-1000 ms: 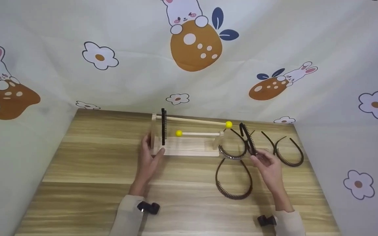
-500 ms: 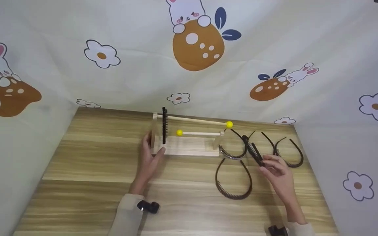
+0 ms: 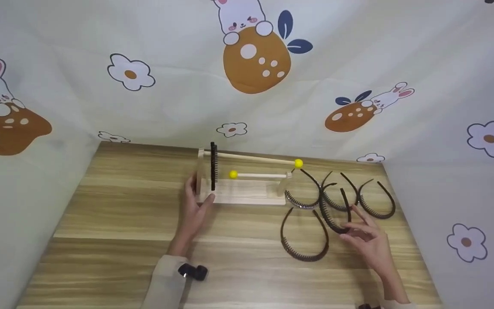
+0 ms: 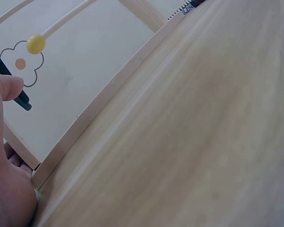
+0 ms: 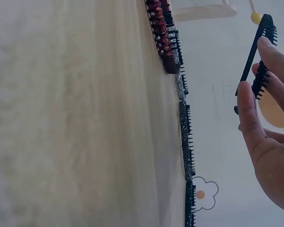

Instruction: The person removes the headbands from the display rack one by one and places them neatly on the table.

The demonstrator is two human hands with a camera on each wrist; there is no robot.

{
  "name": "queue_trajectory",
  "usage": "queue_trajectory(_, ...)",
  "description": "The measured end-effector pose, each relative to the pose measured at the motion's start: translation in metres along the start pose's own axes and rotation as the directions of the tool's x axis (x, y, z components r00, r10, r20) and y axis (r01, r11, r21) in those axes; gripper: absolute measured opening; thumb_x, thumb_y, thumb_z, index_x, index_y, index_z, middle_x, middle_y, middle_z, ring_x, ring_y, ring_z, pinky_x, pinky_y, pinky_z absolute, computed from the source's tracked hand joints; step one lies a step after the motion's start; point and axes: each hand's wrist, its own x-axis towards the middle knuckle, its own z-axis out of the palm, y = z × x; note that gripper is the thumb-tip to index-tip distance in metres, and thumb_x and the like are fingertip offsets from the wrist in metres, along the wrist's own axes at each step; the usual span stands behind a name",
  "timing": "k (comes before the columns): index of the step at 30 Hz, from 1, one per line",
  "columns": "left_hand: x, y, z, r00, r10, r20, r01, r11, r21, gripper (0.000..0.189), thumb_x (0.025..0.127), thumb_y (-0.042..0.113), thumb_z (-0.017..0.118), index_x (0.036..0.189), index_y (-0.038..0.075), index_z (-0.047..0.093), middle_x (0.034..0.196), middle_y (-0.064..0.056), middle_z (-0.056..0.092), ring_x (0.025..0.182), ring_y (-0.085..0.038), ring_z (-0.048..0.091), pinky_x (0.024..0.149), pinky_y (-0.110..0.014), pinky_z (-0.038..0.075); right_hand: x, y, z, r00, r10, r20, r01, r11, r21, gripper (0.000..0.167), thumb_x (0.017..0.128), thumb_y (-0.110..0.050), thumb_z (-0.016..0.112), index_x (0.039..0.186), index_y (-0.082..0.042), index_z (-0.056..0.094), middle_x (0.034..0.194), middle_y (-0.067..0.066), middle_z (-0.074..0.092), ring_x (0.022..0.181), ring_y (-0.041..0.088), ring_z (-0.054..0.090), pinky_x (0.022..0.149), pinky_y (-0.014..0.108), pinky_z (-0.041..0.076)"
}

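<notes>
My left hand [image 3: 195, 211] grips the left end of a pale wooden rack [image 3: 247, 198], fingers behind the upright and thumb in front. The rack has two rods tipped with yellow balls. A dark toothed headband [image 3: 213, 167] hangs on the upper rod near the left upright; in the left wrist view its lower end [image 4: 23, 100] shows beside my thumb. My right hand [image 3: 372, 245] pinches another black toothed headband [image 3: 332, 224] between thumb and fingers. In the right wrist view this headband [image 5: 251, 59] is raised above the table, its ends pointing away from the palm.
Right of the rack, several headbands lie on the wooden table [image 3: 122, 257]: a glittery one [image 3: 305, 205], one behind the held headband [image 3: 342, 176] and one at the far right [image 3: 390, 210]. Another headband [image 3: 306, 257] lies nearer the front. A patterned curtain [image 3: 178, 98] encloses the table's back and sides.
My right hand has moved right and towards the front with its headband, away from the rack, turning it so its loop now faces upward. The left hand stays on the rack.
</notes>
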Motion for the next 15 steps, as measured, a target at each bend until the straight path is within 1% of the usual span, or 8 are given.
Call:
queue_trajectory(2, 0.0, 0.0, 0.0, 1.0, 0.005, -0.001, -0.005, 1.0, 0.002, 0.081, 0.104, 0.005, 0.075, 0.168, -0.004, 0.026, 0.17, -0.035, 0.033, 0.157, -0.054, 0.036, 0.134, -0.065, 0.028, -0.002, 0.001, -0.003, 0.999, 0.038, -0.005, -0.038, 0.998, -0.04, 0.035, 0.075, 0.028, 0.084, 0.107, 0.016, 0.078, 0.163, 0.021, 0.055, 0.09, 0.011, 0.076, 0.088, 0.024, 0.066)
queue_trajectory(4, 0.0, 0.0, 0.0, 1.0, 0.009, -0.001, -0.009, 1.0, 0.001, 0.082, 0.103, 0.005, 0.075, 0.168, -0.004, 0.026, 0.169, -0.035, 0.034, 0.157, -0.054, 0.037, 0.133, -0.065, 0.029, -0.005, 0.001, -0.006, 0.998, 0.07, -0.005, -0.07, 0.995, -0.077, 0.035, 0.075, 0.026, 0.086, 0.106, 0.014, 0.08, 0.16, 0.032, 0.053, 0.088, 0.01, 0.077, 0.09, 0.024, 0.065)
queue_trajectory(7, 0.0, 0.0, 0.0, 1.0, 0.009, 0.001, -0.009, 1.0, -0.003, 0.082, 0.104, 0.006, 0.075, 0.168, -0.004, 0.025, 0.17, -0.035, 0.033, 0.157, -0.054, 0.035, 0.134, -0.066, 0.028, -0.008, 0.002, -0.013, 0.996, 0.09, 0.016, -0.087, 0.988, -0.126, 0.034, 0.074, 0.024, 0.088, 0.106, 0.013, 0.08, 0.155, 0.043, 0.051, 0.086, 0.01, 0.078, 0.09, 0.023, 0.065)
queue_trajectory(10, -0.001, 0.0, -0.001, 1.0, 0.0, 0.0, 0.0, 1.0, 0.004, 0.082, 0.104, 0.008, 0.074, 0.169, -0.004, 0.024, 0.171, -0.034, 0.032, 0.158, -0.054, 0.034, 0.134, -0.066, 0.028, -0.01, 0.004, -0.021, 0.995, 0.088, 0.038, -0.08, 0.981, -0.178, 0.036, 0.072, 0.022, 0.09, 0.104, 0.01, 0.081, 0.153, 0.045, 0.052, 0.085, 0.008, 0.078, 0.09, 0.02, 0.064)
queue_trajectory(12, -0.001, 0.0, 0.0, 1.0, 0.002, -0.002, -0.002, 1.0, 0.009, 0.083, 0.104, 0.009, 0.075, 0.169, -0.004, 0.024, 0.171, -0.035, 0.032, 0.158, -0.054, 0.035, 0.133, -0.067, 0.028, -0.011, 0.005, -0.028, 0.995, 0.085, 0.052, -0.073, 0.975, -0.208, 0.037, 0.071, 0.021, 0.092, 0.104, 0.009, 0.082, 0.149, 0.044, 0.056, 0.085, 0.008, 0.078, 0.089, 0.018, 0.063)
queue_trajectory(15, 0.0, -0.001, 0.0, 1.0, 0.005, -0.002, -0.005, 1.0, 0.004, 0.083, 0.104, 0.008, 0.075, 0.168, -0.004, 0.025, 0.17, -0.035, 0.033, 0.157, -0.055, 0.036, 0.133, -0.067, 0.029, -0.015, 0.008, -0.039, 0.994, 0.085, 0.066, -0.065, 0.961, -0.267, 0.039, 0.07, 0.019, 0.094, 0.103, 0.003, 0.084, 0.146, 0.045, 0.058, 0.083, 0.008, 0.077, 0.09, 0.012, 0.061)
